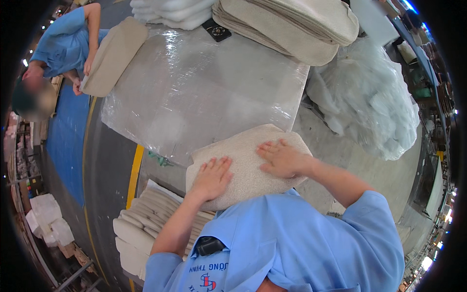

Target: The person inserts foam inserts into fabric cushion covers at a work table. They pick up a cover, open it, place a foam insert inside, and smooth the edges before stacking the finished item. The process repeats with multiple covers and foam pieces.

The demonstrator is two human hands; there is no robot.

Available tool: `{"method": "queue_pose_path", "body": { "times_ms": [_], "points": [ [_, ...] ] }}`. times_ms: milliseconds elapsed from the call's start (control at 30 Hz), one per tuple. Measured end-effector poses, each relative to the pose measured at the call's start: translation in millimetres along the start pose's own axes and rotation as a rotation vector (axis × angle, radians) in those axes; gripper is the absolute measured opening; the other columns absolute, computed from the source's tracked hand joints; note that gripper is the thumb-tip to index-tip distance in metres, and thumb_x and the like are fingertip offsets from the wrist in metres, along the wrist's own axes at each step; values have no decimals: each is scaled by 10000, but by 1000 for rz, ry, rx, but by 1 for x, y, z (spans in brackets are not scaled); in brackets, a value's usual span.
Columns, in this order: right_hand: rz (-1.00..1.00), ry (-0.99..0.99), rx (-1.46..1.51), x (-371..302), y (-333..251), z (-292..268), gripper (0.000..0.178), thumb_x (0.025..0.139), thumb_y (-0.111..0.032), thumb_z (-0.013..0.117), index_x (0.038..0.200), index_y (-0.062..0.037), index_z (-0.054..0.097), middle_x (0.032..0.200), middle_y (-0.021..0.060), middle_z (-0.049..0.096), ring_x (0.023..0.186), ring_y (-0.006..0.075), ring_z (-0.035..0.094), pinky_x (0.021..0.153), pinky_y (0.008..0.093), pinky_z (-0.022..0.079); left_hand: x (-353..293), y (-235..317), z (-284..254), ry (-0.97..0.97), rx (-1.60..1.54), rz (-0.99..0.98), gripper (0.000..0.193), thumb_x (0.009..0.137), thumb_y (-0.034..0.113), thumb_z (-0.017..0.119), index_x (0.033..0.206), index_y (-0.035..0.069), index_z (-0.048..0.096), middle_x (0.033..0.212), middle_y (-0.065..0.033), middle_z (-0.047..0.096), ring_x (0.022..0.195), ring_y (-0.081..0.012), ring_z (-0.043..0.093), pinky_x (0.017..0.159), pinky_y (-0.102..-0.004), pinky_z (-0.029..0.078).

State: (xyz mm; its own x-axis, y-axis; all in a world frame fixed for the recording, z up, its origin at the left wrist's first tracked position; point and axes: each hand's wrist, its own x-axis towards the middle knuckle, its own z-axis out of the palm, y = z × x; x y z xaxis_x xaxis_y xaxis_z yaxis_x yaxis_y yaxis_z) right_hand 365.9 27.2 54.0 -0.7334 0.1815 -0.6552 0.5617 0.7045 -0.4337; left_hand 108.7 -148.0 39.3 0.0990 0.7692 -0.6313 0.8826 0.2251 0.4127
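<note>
Beige textured fabric covers the cushion (243, 153) in front of the person's torso, at the near edge of the plastic-wrapped table (209, 92). Both hands lie on it palm down. The left hand (214, 177) is flattened on the cushion's left part, fingers extended and close together; the right hand (281, 159) is flattened farther right, fingers straight and slightly spread. Neither grips anything; each simply touches the cover.

The cushion's near side is hidden behind the blue shirt (287, 238), so what supports it there cannot be told. A dark object (210, 246) at the shirt pocket is only partly visible. The far cushion stack (292, 24) and the white padding pile (170, 10) are cut off at the top, and the shirt covers part of the lower cushion stack (141, 228).

Clear film on the table is creased and shiny, with a small black item (216, 30) near its far side. A bulging clear plastic bag (365, 97) with pale contents sits to the right. At upper left, a co-worker (65, 44) in blue holds another beige cushion (114, 56). Yellow lines (135, 175) and a blue strip (68, 141) mark the grey floor.
</note>
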Motion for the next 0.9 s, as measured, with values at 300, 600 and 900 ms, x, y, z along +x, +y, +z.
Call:
{"method": "queue_pose_path", "body": {
  "times_ms": [300,600,900],
  "points": [
    [474,158,344,-6,67,-18,770,1040,-518,517,1647,-65,377,1662,197,422,1514,361,434,1249,545,328,-22,-75,3,344,-342,-512,765,1067,451,580,1661,43,323,1682,-215,374,1542,-387,390,1262,-491,324],
    [453,853,1565,-50,50,51,757,933,-310,782,1554,-56,429,1409,224,618,1248,344,644,1016,514,548,2,-48,-111,611,-695,-131,838,968,352,765,1615,-12,377,1529,-227,564,1389,-356,569,1172,-425,441],
    [179,335,1872,-2,-25,132,703,1031,-379,721,1529,-21,378,1342,229,635,1062,348,730,823,433,656,147,-4,-91,628,162,-266,736,1106,422,444,1685,16,240,1779,-171,156,1646,-363,132,1330,-542,135]
  ]
}}
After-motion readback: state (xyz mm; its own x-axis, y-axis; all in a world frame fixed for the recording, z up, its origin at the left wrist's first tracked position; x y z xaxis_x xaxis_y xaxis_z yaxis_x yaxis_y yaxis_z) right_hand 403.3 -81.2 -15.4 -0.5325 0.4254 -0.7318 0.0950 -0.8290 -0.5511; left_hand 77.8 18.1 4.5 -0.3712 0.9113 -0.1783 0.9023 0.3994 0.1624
